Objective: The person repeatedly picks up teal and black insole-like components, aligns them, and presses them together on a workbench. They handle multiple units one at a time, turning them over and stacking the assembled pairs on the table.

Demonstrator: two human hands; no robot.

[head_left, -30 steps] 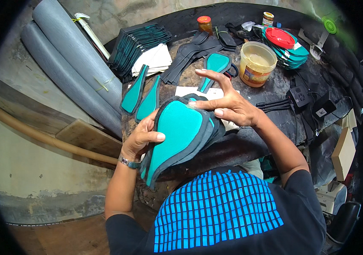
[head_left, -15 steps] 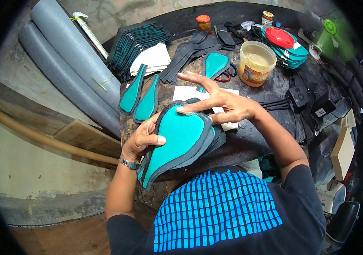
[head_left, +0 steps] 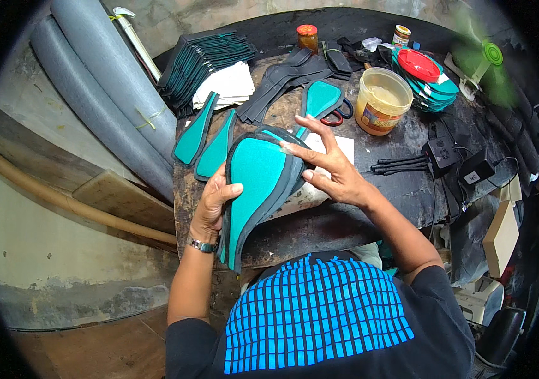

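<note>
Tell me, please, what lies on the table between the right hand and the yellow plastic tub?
In the head view, scissors with red-and-black handles lie between the right hand and the yellow plastic tub, beside a white sheet under the hand.

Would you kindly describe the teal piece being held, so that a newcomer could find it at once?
Start at the dark round worktable, then look to its near edge, where the left hand and right hand meet. Between them is a paddle-shaped teal pad with dark edging, the only one lifted; similar pieces lie flat behind it.
</note>
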